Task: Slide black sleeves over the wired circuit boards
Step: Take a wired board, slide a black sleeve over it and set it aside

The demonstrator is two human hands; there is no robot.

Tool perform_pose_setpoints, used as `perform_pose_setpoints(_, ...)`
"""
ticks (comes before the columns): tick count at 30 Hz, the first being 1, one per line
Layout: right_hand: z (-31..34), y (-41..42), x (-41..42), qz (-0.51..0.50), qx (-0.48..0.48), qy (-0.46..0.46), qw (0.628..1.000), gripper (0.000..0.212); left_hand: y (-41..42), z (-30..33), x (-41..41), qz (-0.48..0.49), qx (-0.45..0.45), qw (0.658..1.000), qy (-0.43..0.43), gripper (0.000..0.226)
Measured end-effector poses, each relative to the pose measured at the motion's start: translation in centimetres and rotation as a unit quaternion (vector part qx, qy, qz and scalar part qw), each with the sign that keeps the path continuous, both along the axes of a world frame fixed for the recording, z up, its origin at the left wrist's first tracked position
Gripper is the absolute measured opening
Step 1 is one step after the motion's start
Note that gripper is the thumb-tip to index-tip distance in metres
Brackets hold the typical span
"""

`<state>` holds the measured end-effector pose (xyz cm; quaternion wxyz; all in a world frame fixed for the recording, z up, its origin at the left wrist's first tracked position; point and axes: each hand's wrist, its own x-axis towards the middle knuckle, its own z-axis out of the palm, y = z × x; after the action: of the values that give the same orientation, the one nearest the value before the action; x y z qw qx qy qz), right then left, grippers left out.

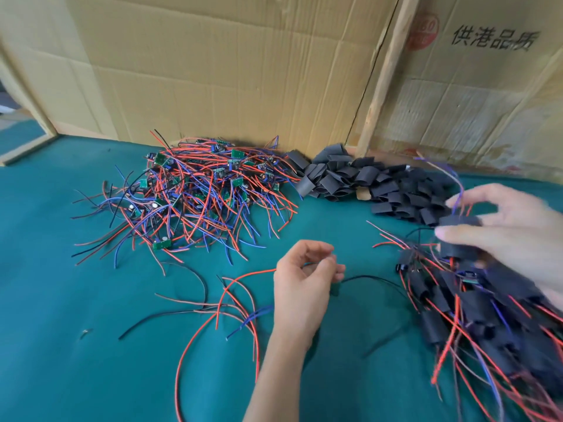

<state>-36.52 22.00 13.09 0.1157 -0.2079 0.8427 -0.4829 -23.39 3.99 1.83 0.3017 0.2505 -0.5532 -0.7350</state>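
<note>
A tangled heap of wired green circuit boards (195, 190) lies at the back left of the green table. To its right sits a pile of loose black sleeves (365, 184). A pile of sleeved boards (475, 312) with red and blue wires fills the right front. My left hand (304, 284) is at the centre, fingers curled round a small board whose red and black wires trail out on both sides. My right hand (505, 229) is over the sleeved pile, blurred, and pinches a black sleeved board (460, 221) with wires rising from it.
Loose red, black and blue wires (219, 306) lie on the green table cover (76, 360) left of my left hand. Cardboard sheets (231, 65) and a wooden post (384, 83) wall off the back. A wooden edge shows at the far left.
</note>
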Motion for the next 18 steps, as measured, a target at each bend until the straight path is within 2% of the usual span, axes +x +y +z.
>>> perform_pose_setpoints(2, 0.7, 2.5, -1.1, -0.003, 0.131, 0.008, 0.991, 0.044, 0.0, 0.0, 0.1, 0.012, -0.032, 0.999, -0.014, 0.016)
perform_pose_setpoints(4, 0.6, 5.4, -4.1, -0.015, 0.216, 0.025, 0.976, 0.05, -0.2, -0.1, 0.2, 0.036, -0.084, 0.995, -0.031, 0.018)
perform_pose_setpoints(6, 0.0, 7.4, -6.7, -0.021, 0.239, 0.098, 0.966, 0.066, -0.3, -0.1, 0.3, 0.062, -0.14, 0.987, -0.046, 0.012)
perform_pose_setpoints(8, 0.7, 6.1, -6.9, -0.034, 0.222, 0.159, 0.962, 0.057, -0.3, -0.1, 0.5, 0.083, -0.187, 0.977, -0.057, 0.011)
perform_pose_setpoints(10, 2.3, 0.7, -3.7, -0.007, 0.205, 0.182, 0.962, 0.041, -0.3, -0.3, 0.4, 0.09, -0.216, 0.97, -0.061, 0.012)
perform_pose_setpoints(13, 2.9, -10.4, 1.7, 0.167, 0.178, 0.195, 0.95, 0.044, -0.4, -0.5, 0.3, 0.081, -0.238, 0.965, -0.071, 0.012)
perform_pose_setpoints(16, 0.8, -19.2, 3.6, 0.298, 0.202, 0.117, 0.926, 0.036, -0.5, -0.4, 0.5, 0.073, -0.267, 0.957, -0.081, 0.013)
perform_pose_setpoints(18, -0.9, -23.7, 3.5, 0.311, 0.211, 0.07, 0.924, 0.05, -0.6, -0.4, 0.5, 0.066, -0.271, 0.957, -0.078, 0.012)
